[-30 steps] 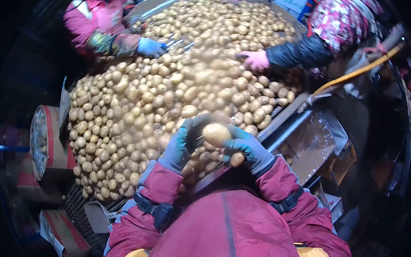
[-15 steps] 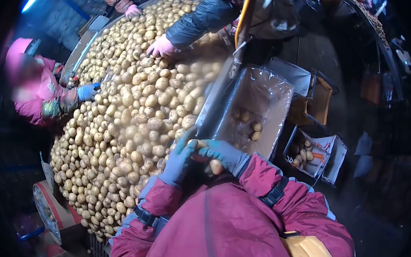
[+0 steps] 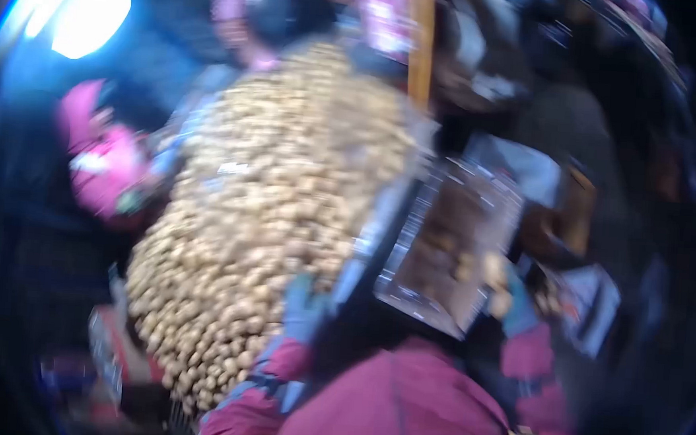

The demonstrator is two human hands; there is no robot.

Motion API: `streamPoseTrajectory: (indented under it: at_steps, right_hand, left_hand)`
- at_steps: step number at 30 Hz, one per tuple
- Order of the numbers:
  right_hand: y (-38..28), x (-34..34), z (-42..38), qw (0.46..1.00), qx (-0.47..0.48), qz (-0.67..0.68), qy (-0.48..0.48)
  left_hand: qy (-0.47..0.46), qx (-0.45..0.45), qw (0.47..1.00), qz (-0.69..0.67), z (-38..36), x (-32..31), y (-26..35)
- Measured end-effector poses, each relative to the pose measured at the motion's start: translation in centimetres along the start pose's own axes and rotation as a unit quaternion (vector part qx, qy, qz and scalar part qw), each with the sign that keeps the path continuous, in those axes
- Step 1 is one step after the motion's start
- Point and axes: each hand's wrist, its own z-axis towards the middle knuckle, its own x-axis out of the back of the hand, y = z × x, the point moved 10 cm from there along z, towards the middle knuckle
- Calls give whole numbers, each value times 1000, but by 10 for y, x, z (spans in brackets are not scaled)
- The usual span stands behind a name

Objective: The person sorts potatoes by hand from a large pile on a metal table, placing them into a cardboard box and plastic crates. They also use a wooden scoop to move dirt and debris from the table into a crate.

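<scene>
A large heap of potatoes [image 3: 261,212] covers the sorting table, smeared by motion. My left hand [image 3: 304,306], in a blue-grey glove, is at the heap's near right edge; its fingers are too blurred to read. Out to the right, my gloved right hand [image 3: 522,304] is closed round potatoes [image 3: 498,286], beside the right wall of a plastic-lined box [image 3: 414,301]. A few blurred potatoes [image 3: 453,260] lie inside that box.
A metal rail [image 3: 363,238] borders the table's right side. Beyond the lined box stand a pale box [image 3: 518,168] and a white-flapped crate [image 3: 594,296]. One person in pink [image 3: 108,171] is at the left, another person [image 3: 285,14] at the far end.
My hands have parted: the right has swung right, past the lined box, with potatoes in it, and the left is by the heap. The whole view has shifted and blurred.
</scene>
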Motion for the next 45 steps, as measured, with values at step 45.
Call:
streamPoseTrajectory:
  at_steps: [45]
  right_hand:
    - [166,-259,224,846,-27,-514,-142]
  left_hand:
    - [-37,16,975,218,-10,0,-6]
